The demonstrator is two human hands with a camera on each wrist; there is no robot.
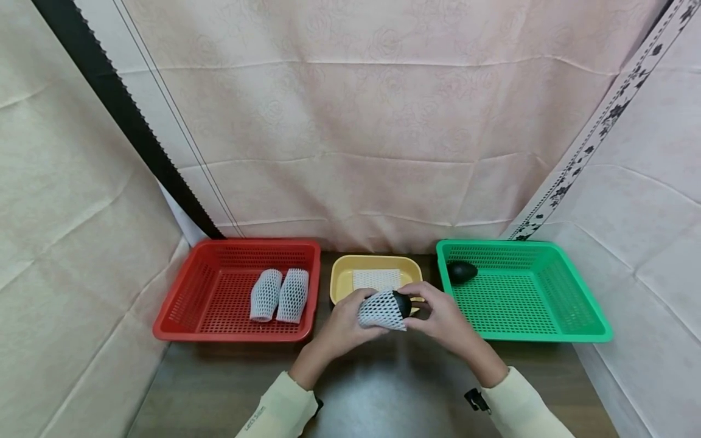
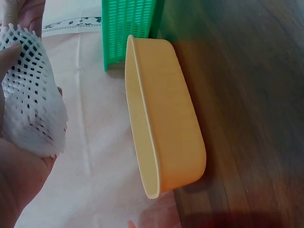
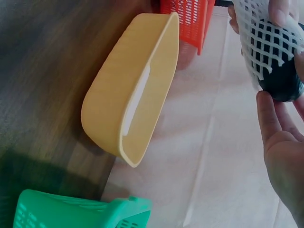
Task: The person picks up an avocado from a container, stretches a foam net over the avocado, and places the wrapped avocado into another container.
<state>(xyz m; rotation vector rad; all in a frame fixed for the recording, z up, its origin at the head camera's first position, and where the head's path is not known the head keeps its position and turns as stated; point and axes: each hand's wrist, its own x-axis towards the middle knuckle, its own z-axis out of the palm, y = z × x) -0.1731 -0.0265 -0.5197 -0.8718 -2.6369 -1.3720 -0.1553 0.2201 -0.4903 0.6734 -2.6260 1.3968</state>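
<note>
A dark avocado (image 1: 404, 304) sits partly inside a white foam net sleeve (image 1: 379, 311), held in the air in front of the yellow tray. My left hand (image 1: 345, 323) grips the sleeve around its covered part. At the bare dark end, my right hand (image 1: 448, 317) holds the avocado with thumb and fingers. The right wrist view shows the avocado's dark end (image 3: 283, 84) poking out of the net's opening, fingertips against it. In the left wrist view the net (image 2: 34, 95) covers its contents almost fully.
To the left, a red basket (image 1: 205, 292) contains two net-wrapped pieces (image 1: 292, 295). Behind my hands stands a yellow tray (image 1: 342, 267) with flat white foam nets (image 1: 376, 278). A green basket (image 1: 569, 286) on the right has another dark avocado (image 1: 462, 272). Cloth walls (image 1: 350, 121) enclose the table.
</note>
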